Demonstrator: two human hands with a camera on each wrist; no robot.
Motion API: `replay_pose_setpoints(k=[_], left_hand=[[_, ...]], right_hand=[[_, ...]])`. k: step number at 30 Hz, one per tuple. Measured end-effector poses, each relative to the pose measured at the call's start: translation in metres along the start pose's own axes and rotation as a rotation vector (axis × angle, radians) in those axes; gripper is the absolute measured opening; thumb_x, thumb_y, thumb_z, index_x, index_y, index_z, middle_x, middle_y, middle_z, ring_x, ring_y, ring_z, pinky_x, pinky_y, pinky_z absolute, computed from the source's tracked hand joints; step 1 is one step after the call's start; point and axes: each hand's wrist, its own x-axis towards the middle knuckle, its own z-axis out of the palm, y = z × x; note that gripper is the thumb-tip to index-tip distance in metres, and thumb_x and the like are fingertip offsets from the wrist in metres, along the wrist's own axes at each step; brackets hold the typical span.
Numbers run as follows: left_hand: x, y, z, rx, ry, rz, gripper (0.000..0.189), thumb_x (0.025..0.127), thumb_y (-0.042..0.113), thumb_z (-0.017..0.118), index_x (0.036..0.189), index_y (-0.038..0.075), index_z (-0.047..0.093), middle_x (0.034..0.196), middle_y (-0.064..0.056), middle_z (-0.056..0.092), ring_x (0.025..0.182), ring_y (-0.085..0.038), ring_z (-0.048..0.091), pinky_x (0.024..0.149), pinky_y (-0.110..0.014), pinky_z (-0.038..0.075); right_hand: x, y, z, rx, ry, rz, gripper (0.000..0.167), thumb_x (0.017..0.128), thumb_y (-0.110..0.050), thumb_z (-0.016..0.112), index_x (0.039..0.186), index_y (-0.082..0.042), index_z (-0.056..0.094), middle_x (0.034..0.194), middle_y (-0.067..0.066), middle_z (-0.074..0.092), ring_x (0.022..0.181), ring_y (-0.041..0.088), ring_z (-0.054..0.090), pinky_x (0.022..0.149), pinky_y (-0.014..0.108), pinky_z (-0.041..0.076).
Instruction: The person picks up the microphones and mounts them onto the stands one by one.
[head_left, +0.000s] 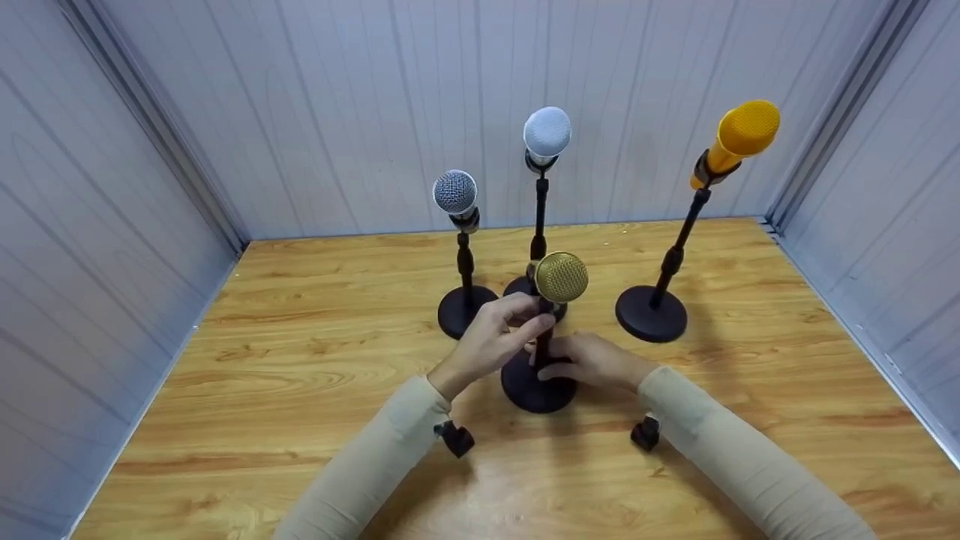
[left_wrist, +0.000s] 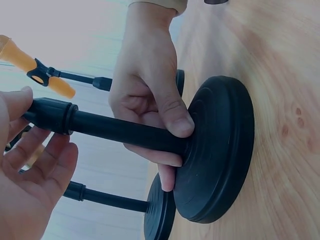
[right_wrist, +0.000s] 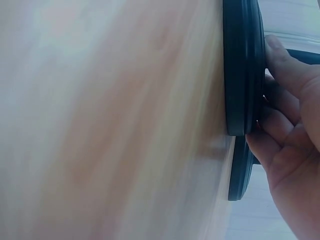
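Note:
A gold-headed microphone (head_left: 561, 277) stands on a short black stand with a round base (head_left: 534, 391), nearest to me on the wooden table (head_left: 300, 360). My left hand (head_left: 525, 324) grips the stand's upper pole just under the microphone head. In the left wrist view its thumb and fingers (left_wrist: 47, 162) lie round the pole's collar (left_wrist: 52, 116). My right hand (head_left: 561, 361) grips the lower pole (left_wrist: 125, 131) right above the base (left_wrist: 220, 150), thumb on top. The right wrist view shows the base's edge (right_wrist: 242, 65) upright on the table, with my right hand's fingers (right_wrist: 280, 120) against it.
Three more microphones stand on taller stands behind: a silver-mesh one (head_left: 455, 192), a white-headed one (head_left: 547, 132) and an orange one (head_left: 739, 139) with its base (head_left: 651, 313) at the right. Grey panel walls (head_left: 112, 225) close the table on three sides.

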Motion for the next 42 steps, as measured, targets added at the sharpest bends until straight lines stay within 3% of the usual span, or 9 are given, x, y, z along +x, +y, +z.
replay_pose_setpoints(k=[6, 13, 19, 25, 30, 33, 37, 42], left_hand=[[0.002, 0.000, -0.001, 0.015, 0.000, 0.008, 0.012, 0.101, 0.022, 0.067, 0.098, 0.012, 0.074, 0.098, 0.002, 0.066, 0.094, -0.011, 0.064, 0.083, -0.032, 0.057], [0.004, 0.003, -0.003, 0.022, -0.005, -0.002, 0.013, 0.100, 0.023, 0.067, 0.101, 0.012, 0.074, 0.097, 0.004, 0.068, 0.092, -0.010, 0.066, 0.082, -0.031, 0.057], [0.008, 0.011, -0.008, 0.031, -0.020, 0.022, 0.015, 0.101, 0.022, 0.066, 0.104, 0.010, 0.075, 0.099, 0.004, 0.072, 0.086, -0.011, 0.069, 0.077, -0.031, 0.058], [0.015, 0.023, -0.014, 0.026, -0.036, 0.033, 0.023, 0.103, 0.024, 0.064, 0.094, 0.004, 0.071, 0.084, -0.004, 0.069, 0.072, -0.013, 0.066, 0.065, -0.026, 0.052], [0.018, 0.034, -0.015, -0.003, -0.029, 0.016, 0.019, 0.102, 0.018, 0.064, 0.101, 0.001, 0.072, 0.095, -0.009, 0.073, 0.083, -0.020, 0.071, 0.072, -0.025, 0.054], [0.019, 0.046, -0.016, 0.001, -0.020, 0.023, 0.016, 0.102, 0.012, 0.063, 0.102, -0.002, 0.071, 0.095, -0.014, 0.072, 0.083, -0.026, 0.069, 0.072, -0.024, 0.052], [0.020, 0.062, -0.018, 0.002, -0.014, 0.038, 0.013, 0.102, 0.006, 0.061, 0.102, -0.005, 0.068, 0.091, -0.015, 0.068, 0.079, -0.030, 0.065, 0.071, -0.025, 0.050], [0.023, 0.055, -0.018, 0.009, -0.002, 0.055, 0.013, 0.102, 0.008, 0.061, 0.106, -0.002, 0.069, 0.093, -0.008, 0.069, 0.084, -0.029, 0.067, 0.075, -0.027, 0.052]], right_hand=[[0.000, 0.000, 0.001, -0.017, 0.012, 0.005, 0.021, 0.097, -0.034, 0.070, 0.111, -0.020, 0.074, 0.112, -0.013, 0.072, 0.109, 0.007, 0.065, 0.098, 0.035, 0.051], [0.000, -0.001, -0.001, -0.032, 0.011, 0.006, 0.022, 0.096, -0.037, 0.070, 0.109, -0.020, 0.074, 0.110, -0.012, 0.073, 0.108, 0.008, 0.066, 0.096, 0.037, 0.052], [0.001, -0.007, -0.005, -0.041, -0.013, 0.024, 0.022, 0.097, -0.034, 0.070, 0.111, -0.019, 0.074, 0.105, -0.011, 0.073, 0.103, 0.009, 0.067, 0.094, 0.038, 0.053], [0.001, -0.016, -0.006, -0.082, -0.030, 0.025, 0.020, 0.097, -0.029, 0.071, 0.111, -0.015, 0.073, 0.106, -0.006, 0.074, 0.103, 0.015, 0.068, 0.093, 0.040, 0.053], [-0.002, -0.025, -0.013, -0.077, -0.045, 0.074, 0.031, 0.097, -0.029, 0.072, 0.120, -0.009, 0.071, 0.115, 0.003, 0.072, 0.109, 0.022, 0.067, 0.097, 0.044, 0.052], [-0.004, -0.030, -0.018, 0.005, -0.025, 0.098, 0.037, 0.097, -0.031, 0.071, 0.125, -0.006, 0.069, 0.122, 0.007, 0.070, 0.115, 0.024, 0.065, 0.100, 0.045, 0.050], [-0.007, -0.034, -0.023, 0.276, 0.032, 0.106, 0.040, 0.098, -0.027, 0.070, 0.130, -0.004, 0.065, 0.131, 0.016, 0.065, 0.124, 0.030, 0.061, 0.105, 0.045, 0.047], [-0.012, -0.035, -0.021, 0.500, 0.131, 0.088, 0.046, 0.101, -0.023, 0.067, 0.144, -0.015, 0.056, 0.142, 0.010, 0.059, 0.129, 0.036, 0.056, 0.104, 0.043, 0.048]])
